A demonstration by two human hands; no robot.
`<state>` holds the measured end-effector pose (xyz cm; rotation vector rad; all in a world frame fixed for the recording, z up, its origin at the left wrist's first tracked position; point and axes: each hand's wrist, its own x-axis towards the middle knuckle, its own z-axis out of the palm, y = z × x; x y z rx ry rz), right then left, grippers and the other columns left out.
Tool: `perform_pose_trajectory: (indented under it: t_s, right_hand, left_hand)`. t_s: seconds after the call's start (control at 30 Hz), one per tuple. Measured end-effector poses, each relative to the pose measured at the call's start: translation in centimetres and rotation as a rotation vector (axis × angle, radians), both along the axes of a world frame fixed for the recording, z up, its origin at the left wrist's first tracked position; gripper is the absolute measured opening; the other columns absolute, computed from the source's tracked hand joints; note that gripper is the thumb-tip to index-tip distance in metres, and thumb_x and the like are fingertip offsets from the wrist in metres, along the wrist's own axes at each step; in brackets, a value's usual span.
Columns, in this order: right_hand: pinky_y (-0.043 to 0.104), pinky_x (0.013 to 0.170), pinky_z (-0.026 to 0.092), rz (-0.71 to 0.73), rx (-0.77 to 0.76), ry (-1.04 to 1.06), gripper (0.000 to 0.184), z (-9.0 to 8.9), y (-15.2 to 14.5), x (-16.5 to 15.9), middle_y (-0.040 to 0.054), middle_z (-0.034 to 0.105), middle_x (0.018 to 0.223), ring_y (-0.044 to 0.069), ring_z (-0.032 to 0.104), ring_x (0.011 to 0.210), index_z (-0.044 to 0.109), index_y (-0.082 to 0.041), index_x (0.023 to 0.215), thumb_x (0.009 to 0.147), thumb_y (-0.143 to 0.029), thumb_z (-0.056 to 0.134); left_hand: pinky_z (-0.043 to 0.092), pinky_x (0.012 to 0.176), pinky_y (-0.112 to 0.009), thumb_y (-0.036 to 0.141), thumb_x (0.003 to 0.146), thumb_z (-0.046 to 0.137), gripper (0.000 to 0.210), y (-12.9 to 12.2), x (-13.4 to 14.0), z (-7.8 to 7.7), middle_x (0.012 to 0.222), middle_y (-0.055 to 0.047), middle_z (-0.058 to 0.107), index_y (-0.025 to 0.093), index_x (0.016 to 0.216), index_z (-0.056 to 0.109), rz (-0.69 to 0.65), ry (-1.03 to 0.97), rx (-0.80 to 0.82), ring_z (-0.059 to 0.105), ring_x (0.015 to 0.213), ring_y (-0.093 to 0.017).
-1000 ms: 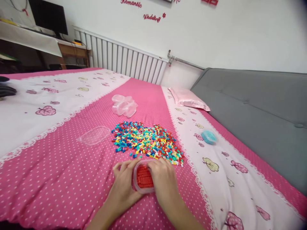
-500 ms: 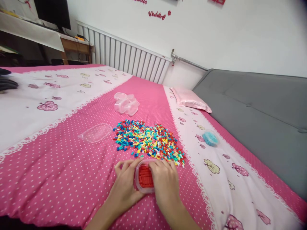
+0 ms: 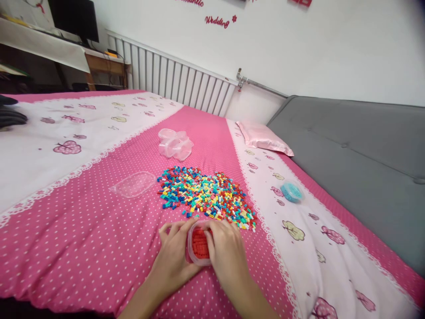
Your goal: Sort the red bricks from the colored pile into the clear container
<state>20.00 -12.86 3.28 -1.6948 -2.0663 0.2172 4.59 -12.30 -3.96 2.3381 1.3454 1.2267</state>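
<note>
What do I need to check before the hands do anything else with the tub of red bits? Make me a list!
1. Left hand holding the clear tub: ok, it's curled around the tub's left side.
2. Tub open on top: ok, the red bits show inside.
3. Right hand out of the way: not ok, its fingers are at the opening and cover part of it.
4. Right hand holding a bit: cannot tell, its fingertips are partly hidden.
5. Loose pile sorted by colour: not ok, the colours are all mixed.
6. Blue tub apart from the pile: ok, it sits off to the right.
</note>
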Motion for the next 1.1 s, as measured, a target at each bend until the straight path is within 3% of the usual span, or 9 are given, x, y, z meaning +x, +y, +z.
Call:
perform_pose_trajectory:
  t_s: [0.87, 1.1]
  right_hand:
    - [0.034, 0.084, 0.043, 0.079, -0.022, -0.043, 0.020, -0.5, -0.1, 0.1, 0.0025, 0.072, 0.094, 0.025, 0.061, 0.095, 0.073, -0.025, 0.096, 0.095, -0.007, 0.064]
    - [0.034, 0.081, 0.038, 0.055, -0.014, -0.003, 0.021, 0.6, 0.2, 1.0, 0.0015, 0.071, 0.093, 0.023, 0.060, 0.090, 0.069, -0.023, 0.092, 0.096, -0.003, 0.061]
  left_hand:
    - [0.036, 0.100, -0.047, 0.047, 0.077, 0.082, 0.078, 0.0, 0.0, 0.2, 0.127, -0.010, 0.069, 0.024, 0.141, 0.043, 0.003, 0.002, 0.005, 0.063, 0.112, -0.033]
    - [0.034, 0.100, -0.048, 0.050, 0.078, 0.082, 0.080, 0.0, -0.1, 0.0, 0.131, -0.010, 0.066, 0.023, 0.142, 0.041, -0.002, 0.010, 0.013, 0.062, 0.114, -0.034]
